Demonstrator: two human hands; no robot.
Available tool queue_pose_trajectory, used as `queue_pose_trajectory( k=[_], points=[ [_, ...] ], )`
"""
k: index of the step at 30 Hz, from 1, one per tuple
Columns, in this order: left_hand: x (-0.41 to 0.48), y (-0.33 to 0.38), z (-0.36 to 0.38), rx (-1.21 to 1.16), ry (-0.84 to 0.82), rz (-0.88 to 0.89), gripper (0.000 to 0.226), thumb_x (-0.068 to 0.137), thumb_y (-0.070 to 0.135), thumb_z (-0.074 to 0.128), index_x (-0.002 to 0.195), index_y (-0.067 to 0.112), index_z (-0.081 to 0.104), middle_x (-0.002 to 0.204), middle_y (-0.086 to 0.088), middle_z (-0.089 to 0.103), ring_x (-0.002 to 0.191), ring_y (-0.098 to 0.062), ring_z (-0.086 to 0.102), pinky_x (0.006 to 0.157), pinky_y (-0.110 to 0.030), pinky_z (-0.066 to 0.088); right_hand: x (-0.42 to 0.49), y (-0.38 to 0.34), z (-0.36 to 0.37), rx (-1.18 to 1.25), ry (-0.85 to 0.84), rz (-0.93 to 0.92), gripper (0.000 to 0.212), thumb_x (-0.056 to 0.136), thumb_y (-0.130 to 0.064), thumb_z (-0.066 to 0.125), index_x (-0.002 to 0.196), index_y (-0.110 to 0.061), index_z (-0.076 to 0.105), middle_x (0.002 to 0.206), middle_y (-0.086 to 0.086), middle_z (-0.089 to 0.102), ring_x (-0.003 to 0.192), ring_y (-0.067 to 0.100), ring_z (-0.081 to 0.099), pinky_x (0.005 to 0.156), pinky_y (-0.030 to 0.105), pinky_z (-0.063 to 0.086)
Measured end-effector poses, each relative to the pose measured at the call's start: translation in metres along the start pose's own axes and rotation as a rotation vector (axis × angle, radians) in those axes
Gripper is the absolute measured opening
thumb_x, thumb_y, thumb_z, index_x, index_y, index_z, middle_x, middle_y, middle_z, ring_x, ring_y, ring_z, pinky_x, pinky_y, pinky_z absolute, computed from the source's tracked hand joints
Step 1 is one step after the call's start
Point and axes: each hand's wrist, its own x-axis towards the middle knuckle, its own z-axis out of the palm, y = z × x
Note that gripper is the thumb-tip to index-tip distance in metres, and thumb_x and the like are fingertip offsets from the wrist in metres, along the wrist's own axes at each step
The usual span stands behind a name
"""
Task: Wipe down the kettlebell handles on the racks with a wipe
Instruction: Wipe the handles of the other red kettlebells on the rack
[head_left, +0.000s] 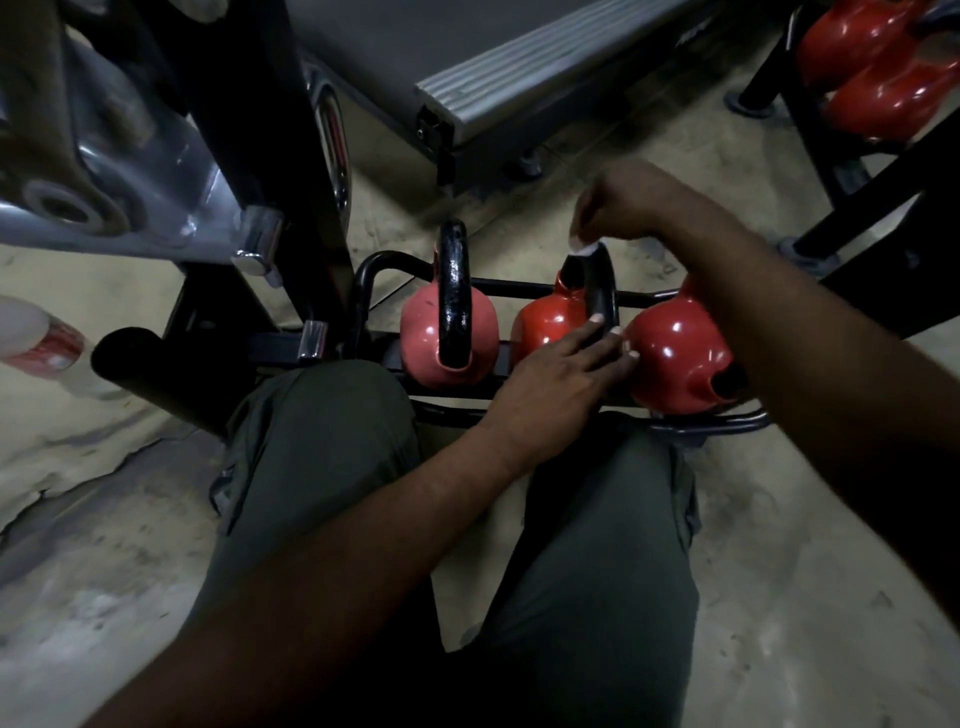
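Three red kettlebells stand in a low black rack (387, 262) on the floor in front of my knees. The left kettlebell (449, 338) has its black handle upright and untouched. My left hand (561, 371) rests with straight fingers on the middle kettlebell (545, 325), fingertips against the near end of its black handle (600, 291). My right hand (631, 200) pinches a small white wipe (582, 247) and presses it onto the far top of that handle. My right forearm crosses above the right kettlebell (675, 358) and hides its handle.
A second black rack (883, 187) with red kettlebells (872, 67) stands at the far right. A grey treadmill deck (519, 78) lies behind the low rack. A machine frame (156, 156) and a black padded bar (140, 358) crowd the left. A white and red bottle (36, 338) lies at the left edge.
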Motion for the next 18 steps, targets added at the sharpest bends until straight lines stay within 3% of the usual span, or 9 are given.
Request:
queue_pose_trajectory(
  k=[2, 6, 9, 11, 13, 15, 17, 18],
  points=[
    [0.0, -0.002, 0.001, -0.02, -0.019, 0.007, 0.057, 0.092, 0.021, 0.061, 0.147, 0.022, 0.045, 0.156, -0.003, 0.037, 0.147, -0.026, 0.028, 0.1, -0.042, 0.049, 0.011, -0.021, 0.001, -0.261, -0.126, -0.085, 0.019, 0.073, -0.026, 0.083, 0.09, -0.019, 0.078, 0.095, 0.003, 0.074, 0.092, 0.021, 0.067, 0.081, 0.032, 0.052],
    [0.002, -0.007, 0.003, -0.037, -0.029, 0.024, 0.048, 0.09, 0.013, 0.059, 0.137, 0.016, 0.055, 0.153, -0.006, 0.042, 0.146, -0.029, 0.03, 0.1, -0.048, 0.048, 0.035, -0.057, 0.023, -0.566, -0.342, -0.078, 0.015, 0.068, -0.016, 0.086, 0.072, -0.021, 0.072, 0.079, 0.0, 0.07, 0.08, 0.021, 0.068, 0.078, 0.035, 0.058],
    [0.003, -0.007, 0.006, -0.05, -0.034, 0.014, 0.042, 0.092, 0.013, 0.058, 0.134, 0.016, 0.059, 0.15, -0.004, 0.046, 0.146, -0.027, 0.029, 0.102, -0.049, 0.046, 0.044, -0.062, 0.026, -0.621, -0.398, -0.06, 0.019, 0.065, -0.017, 0.088, 0.072, -0.019, 0.071, 0.077, 0.001, 0.069, 0.079, 0.024, 0.069, 0.083, 0.04, 0.059],
    [0.003, -0.008, 0.004, -0.086, -0.005, 0.014, 0.042, 0.09, 0.013, 0.06, 0.131, 0.018, 0.061, 0.149, -0.002, 0.048, 0.145, -0.026, 0.033, 0.102, -0.047, 0.046, 0.039, -0.051, 0.01, -0.557, -0.349, -0.066, 0.021, 0.065, -0.022, 0.088, 0.077, -0.019, 0.072, 0.084, 0.002, 0.069, 0.084, 0.023, 0.066, 0.082, 0.037, 0.056],
    [0.004, -0.006, 0.0, -0.104, 0.011, -0.013, 0.046, 0.087, 0.014, 0.064, 0.132, 0.021, 0.061, 0.149, 0.0, 0.048, 0.143, -0.024, 0.036, 0.102, -0.044, 0.047, 0.025, -0.028, -0.006, -0.29, -0.218, -0.002, 0.024, 0.07, -0.026, 0.087, 0.087, -0.017, 0.073, 0.088, 0.005, 0.069, 0.081, 0.02, 0.065, 0.073, 0.031, 0.052],
    [0.004, -0.003, -0.003, -0.101, 0.027, -0.043, 0.047, 0.085, 0.013, 0.066, 0.132, 0.02, 0.061, 0.148, 0.0, 0.05, 0.141, -0.023, 0.04, 0.101, -0.042, 0.047, 0.006, 0.002, -0.004, 0.135, -0.057, 0.077, 0.018, 0.079, -0.022, 0.081, 0.092, -0.013, 0.074, 0.086, 0.005, 0.069, 0.072, 0.013, 0.066, 0.067, 0.026, 0.05],
    [0.003, -0.003, 0.0, -0.09, 0.047, -0.041, 0.045, 0.084, 0.011, 0.067, 0.128, 0.018, 0.064, 0.144, -0.001, 0.054, 0.138, -0.025, 0.043, 0.1, -0.043, 0.048, -0.012, 0.024, 0.021, 0.613, 0.126, 0.234, 0.003, 0.088, -0.013, 0.071, 0.086, -0.01, 0.07, 0.079, 0.005, 0.067, 0.069, 0.012, 0.067, 0.061, 0.023, 0.053],
    [0.003, -0.003, 0.001, -0.088, 0.048, -0.028, 0.044, 0.083, 0.01, 0.067, 0.126, 0.016, 0.066, 0.143, -0.003, 0.055, 0.138, -0.026, 0.044, 0.1, -0.043, 0.049, -0.019, 0.03, 0.037, 0.891, 0.177, 0.331, 0.01, 0.091, -0.006, 0.064, 0.081, -0.009, 0.066, 0.077, 0.006, 0.065, 0.069, 0.014, 0.067, 0.057, 0.022, 0.054]
  ],
)
